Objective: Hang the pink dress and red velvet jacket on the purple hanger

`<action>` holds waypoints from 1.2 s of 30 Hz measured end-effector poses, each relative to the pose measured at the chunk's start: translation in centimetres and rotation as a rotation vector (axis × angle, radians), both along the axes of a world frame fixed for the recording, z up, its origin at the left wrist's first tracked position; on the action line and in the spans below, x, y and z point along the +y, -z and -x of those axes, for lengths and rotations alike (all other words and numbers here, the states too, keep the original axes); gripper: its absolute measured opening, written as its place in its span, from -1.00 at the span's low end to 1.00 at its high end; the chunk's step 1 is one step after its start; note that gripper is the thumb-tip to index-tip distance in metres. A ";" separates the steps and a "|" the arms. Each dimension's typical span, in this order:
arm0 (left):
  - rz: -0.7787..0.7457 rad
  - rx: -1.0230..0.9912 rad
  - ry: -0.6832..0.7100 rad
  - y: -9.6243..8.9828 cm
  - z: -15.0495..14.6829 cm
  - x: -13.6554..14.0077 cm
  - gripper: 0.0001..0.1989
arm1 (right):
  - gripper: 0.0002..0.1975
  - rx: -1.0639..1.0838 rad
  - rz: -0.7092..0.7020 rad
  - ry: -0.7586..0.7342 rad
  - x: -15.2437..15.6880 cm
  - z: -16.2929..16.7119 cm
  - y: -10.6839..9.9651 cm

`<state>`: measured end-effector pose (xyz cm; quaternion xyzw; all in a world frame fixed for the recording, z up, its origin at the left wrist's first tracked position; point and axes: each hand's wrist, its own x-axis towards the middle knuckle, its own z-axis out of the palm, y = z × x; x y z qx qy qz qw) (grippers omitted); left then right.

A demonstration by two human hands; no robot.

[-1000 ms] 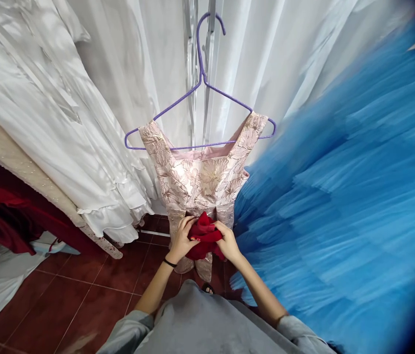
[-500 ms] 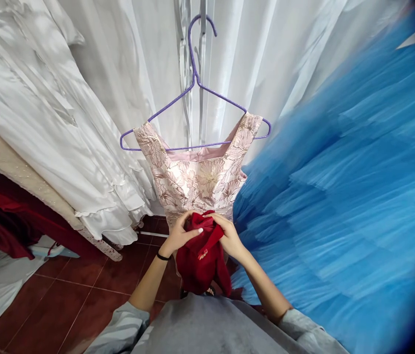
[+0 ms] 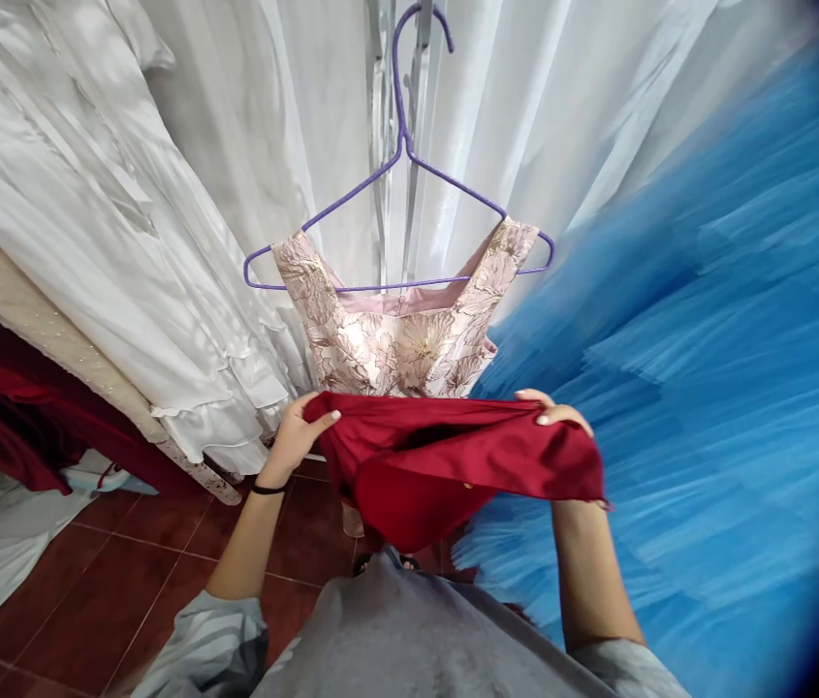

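A dark red satin garment [image 3: 424, 465] is stretched sideways between my two hands, its exact kind unclear. My left hand [image 3: 299, 436] pinches its left end, thumb on top. At the right end, my right hand [image 3: 554, 412] grips the upper edge, partly covered by a fold of the cloth. Just beyond the red cloth hangs a pink and cream floral brocade dress [image 3: 409, 339]; the cloth hides its lower part. Its shoulder straps rest on a purple hanger [image 3: 403, 145], hooked over a metal bar at the top.
White garments [image 3: 183, 262] hang on the left beside a beaded beige one [image 3: 52, 320]. Dark red fabric [image 3: 2, 417] lies further left. A large blue tulle skirt [image 3: 707, 388] fills the right. White curtains [image 3: 518, 97] hang behind. Red tiles [image 3: 140, 572] cover the floor.
My hands have moved apart, left and right, spreading the bunched red garment into a wide stretch. The hanger and dress appear slightly further right and higher in view.
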<state>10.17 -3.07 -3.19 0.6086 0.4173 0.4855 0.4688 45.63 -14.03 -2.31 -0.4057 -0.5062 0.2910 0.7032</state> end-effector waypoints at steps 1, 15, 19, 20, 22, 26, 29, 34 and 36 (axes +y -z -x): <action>-0.062 0.065 -0.031 -0.6 0.7 0.1 -0.75 | -0.52 -0.021 -0.026 0.024 -0.1 -1.3 -0.2; -0.071 0.321 -0.030 -4.2 2.1 1.3 -0.83 | -0.48 -1.053 0.155 -0.516 5.1 2.6 0.1; -0.101 0.431 -0.067 -4.4 2.3 0.9 -0.85 | -0.33 -0.830 0.048 -0.763 8.7 11.7 2.5; -0.143 0.451 -0.088 -4.7 2.5 0.7 -0.85 | -0.22 -0.770 0.024 -0.726 9.4 14.3 2.8; -0.174 0.433 -0.091 -5.4 3.2 0.0 -0.86 | 0.04 -0.774 0.019 -0.645 10.9 19.0 2.8; -0.117 0.282 -0.152 -7.0 6.5 -1.8 -0.83 | -0.43 -0.962 -0.079 -0.493 13.9 25.1 0.5; -0.105 0.300 -0.252 -8.1 9.7 -3.5 -0.72 | -0.98 -0.944 -0.246 -0.555 15.7 26.9 -3.9; -0.338 0.742 -0.386 -9.1 14.8 -4.0 -0.69 | -0.76 -0.966 -0.529 -0.390 18.7 29.6 -12.0; -0.509 0.892 -0.491 -9.1 16.8 -3.5 -0.76 | -0.73 -1.136 -0.483 -0.393 20.3 31.1 -13.5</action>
